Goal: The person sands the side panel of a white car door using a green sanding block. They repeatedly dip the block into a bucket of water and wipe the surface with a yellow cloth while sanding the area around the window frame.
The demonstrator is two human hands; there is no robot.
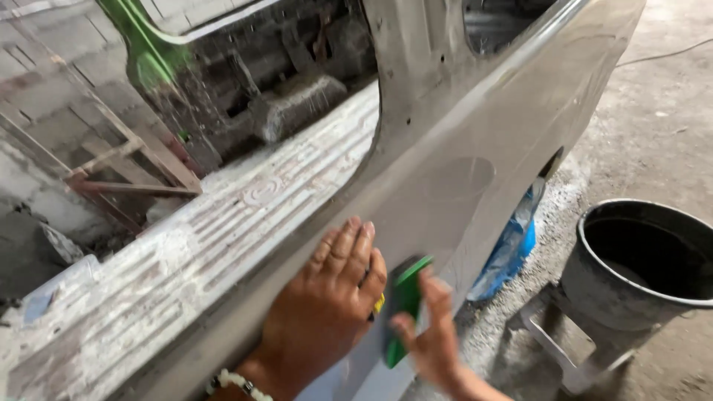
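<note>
A grey, primed vehicle body panel (475, 148) runs from the lower left to the upper right. My left hand (327, 304) lies flat on it, fingers spread a little, with a white bead bracelet (238, 384) on the wrist. Just to its right, my right hand (431, 341) grips a flat green pad (405, 304) and presses it against the panel. A small yellow bit shows between the two hands; I cannot tell what it is.
A black bucket (646, 260) stands on a small grey stand (564, 349) at the right. Blue plastic sheet (512, 245) hangs under the panel. The vehicle's ribbed, worn floor (245, 215) shows through the door opening at left. The ground is dusty concrete.
</note>
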